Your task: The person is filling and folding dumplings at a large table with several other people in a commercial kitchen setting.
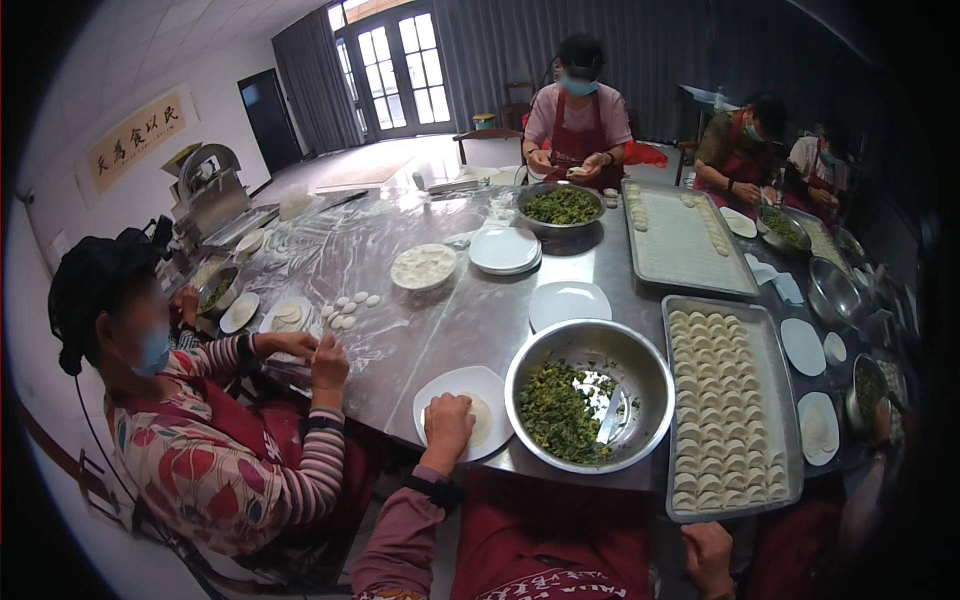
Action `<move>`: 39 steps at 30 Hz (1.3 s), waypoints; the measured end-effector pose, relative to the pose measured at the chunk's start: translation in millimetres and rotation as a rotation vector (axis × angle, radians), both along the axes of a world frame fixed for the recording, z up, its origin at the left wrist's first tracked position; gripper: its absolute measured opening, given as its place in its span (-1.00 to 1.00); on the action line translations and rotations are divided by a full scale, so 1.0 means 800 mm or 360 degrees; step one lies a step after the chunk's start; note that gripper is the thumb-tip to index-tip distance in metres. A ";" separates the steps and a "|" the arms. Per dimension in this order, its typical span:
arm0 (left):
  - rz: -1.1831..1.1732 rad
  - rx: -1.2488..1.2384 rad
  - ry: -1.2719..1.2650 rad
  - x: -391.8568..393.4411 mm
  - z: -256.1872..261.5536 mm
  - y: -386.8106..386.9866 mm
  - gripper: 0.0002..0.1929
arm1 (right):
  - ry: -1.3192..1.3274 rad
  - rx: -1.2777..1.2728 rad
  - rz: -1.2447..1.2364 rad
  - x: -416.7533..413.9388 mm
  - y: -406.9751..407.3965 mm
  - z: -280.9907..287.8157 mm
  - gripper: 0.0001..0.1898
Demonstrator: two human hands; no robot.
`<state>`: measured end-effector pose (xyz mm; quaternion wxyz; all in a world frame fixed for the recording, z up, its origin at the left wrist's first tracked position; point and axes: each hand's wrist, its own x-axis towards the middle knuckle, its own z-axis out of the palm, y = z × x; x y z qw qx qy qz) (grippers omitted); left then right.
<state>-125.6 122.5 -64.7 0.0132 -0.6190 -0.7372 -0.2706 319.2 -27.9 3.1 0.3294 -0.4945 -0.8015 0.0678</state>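
My left hand (448, 421) rests over a white square plate (431, 386), its fingers curled at the edge of a round dough wrapper (480, 420). The fingertips are hidden, so a grip on the wrapper cannot be made out. Right of the plate stands a steel bowl (652, 360) holding chopped green filling (559, 412) and a flat metal spreader (610, 412). My right hand (707, 556) is low, just off the front edge of a metal tray (776, 375), fingers curled with nothing visible in them. Rows of folded dumplings (720, 409) fill much of that tray.
A co-worker (217, 450) sits close on my left, near small dough pieces (349, 307). Beyond my bowl are white plates (570, 301), a dish of flour (424, 266), another filling bowl (561, 204) and a second tray (679, 240). More people (577, 127) work across and to the right.
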 end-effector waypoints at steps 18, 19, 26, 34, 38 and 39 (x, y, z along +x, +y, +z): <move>0.0242 0.0431 -0.1895 0.041 0.043 -0.039 -0.88 | 0.0327 0.0019 -0.0132 0.111 -0.029 -0.002 -0.84; 0.0270 0.0479 -0.2172 0.054 0.055 -0.043 -0.85 | 0.0343 0.0030 -0.0145 0.122 -0.033 -0.004 -0.84; -0.0129 0.0692 -0.2826 0.108 0.079 -0.042 -0.80 | 0.0457 -0.0094 -0.0270 0.160 -0.059 -0.013 -0.81; -0.0169 0.0581 -0.2842 0.158 0.114 -0.033 -0.82 | 0.0439 -0.0056 -0.0082 0.125 -0.036 0.042 -0.81; -0.0438 0.0220 -0.2425 0.195 0.137 -0.037 -0.89 | 0.1167 -0.0414 -0.0018 0.088 0.010 0.027 -0.86; -0.0423 0.0204 -0.2417 0.198 0.140 -0.045 -0.89 | 0.1436 -0.0537 0.0033 0.073 0.027 0.022 -0.87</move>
